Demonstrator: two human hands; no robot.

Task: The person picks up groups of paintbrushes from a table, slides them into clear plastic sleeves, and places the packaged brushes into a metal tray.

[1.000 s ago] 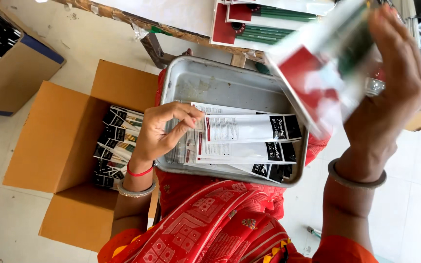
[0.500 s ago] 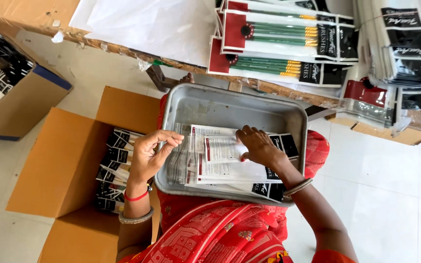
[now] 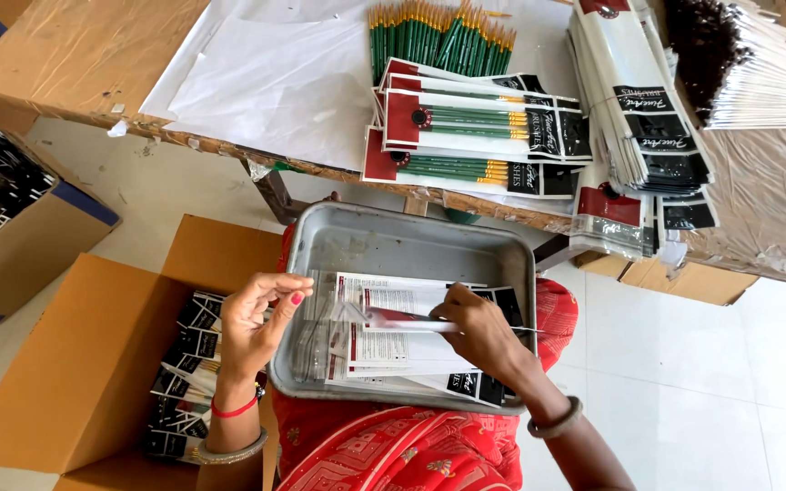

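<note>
A grey metal tray (image 3: 411, 241) rests on my lap, over red patterned cloth. Inside it lies a stack of flat clear packets (image 3: 393, 350) with white, red and black printed cards. My left hand (image 3: 261, 318) pinches the clear flap at the left end of the top packet. My right hand (image 3: 479, 332) lies on the packets and grips the top one near its middle, lifting it a little. Both wrists wear bangles.
An open cardboard box (image 3: 75, 364) with several packed packets (image 3: 184, 382) stands on the floor at my left. Ahead, a paper-covered table (image 3: 266, 82) holds green-handled brushes (image 3: 434, 36), filled packets (image 3: 475, 136) and stacks of empty packets (image 3: 639, 118). Another box (image 3: 11, 227) sits far left.
My right hand came down from holding a packet up near the camera and now grips the top packet in the tray. The view has tilted up, showing more of the table.
</note>
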